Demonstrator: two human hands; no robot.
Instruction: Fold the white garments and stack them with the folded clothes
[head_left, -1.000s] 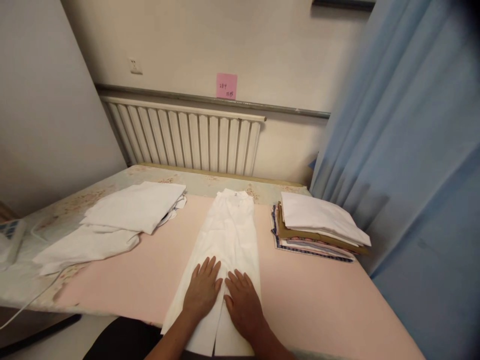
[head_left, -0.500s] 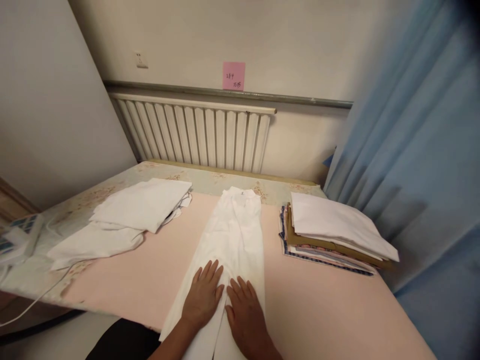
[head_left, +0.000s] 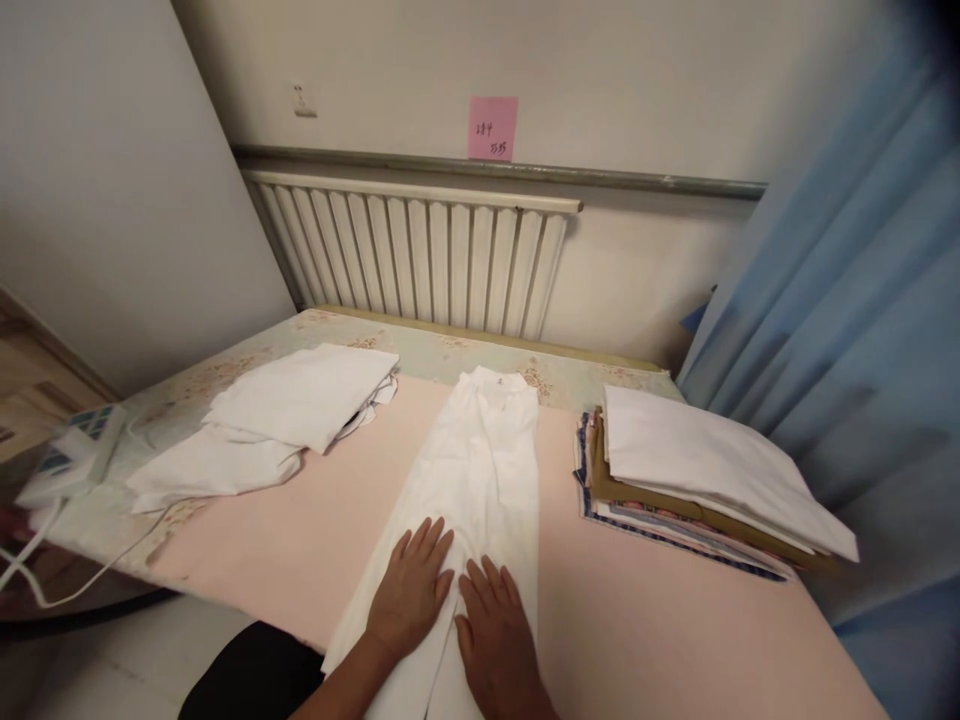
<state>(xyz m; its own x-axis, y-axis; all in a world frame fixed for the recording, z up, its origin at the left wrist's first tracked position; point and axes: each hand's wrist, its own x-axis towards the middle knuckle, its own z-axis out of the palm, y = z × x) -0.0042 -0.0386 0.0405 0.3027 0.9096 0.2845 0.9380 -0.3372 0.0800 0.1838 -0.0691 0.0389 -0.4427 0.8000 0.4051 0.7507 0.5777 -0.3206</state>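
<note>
The left hand (head_left: 409, 598) and right hand (head_left: 496, 635) lie flat on the white garment (head_left: 480, 470), fingers extended, gripping nothing. It lies on the desk (head_left: 645, 630) between white cloths (head_left: 304, 400) and a folded stack (head_left: 709, 465).

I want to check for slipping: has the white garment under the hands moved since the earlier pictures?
No, the garment shows no clear shift either way: its far end stays beside the same printed flowers.
</note>
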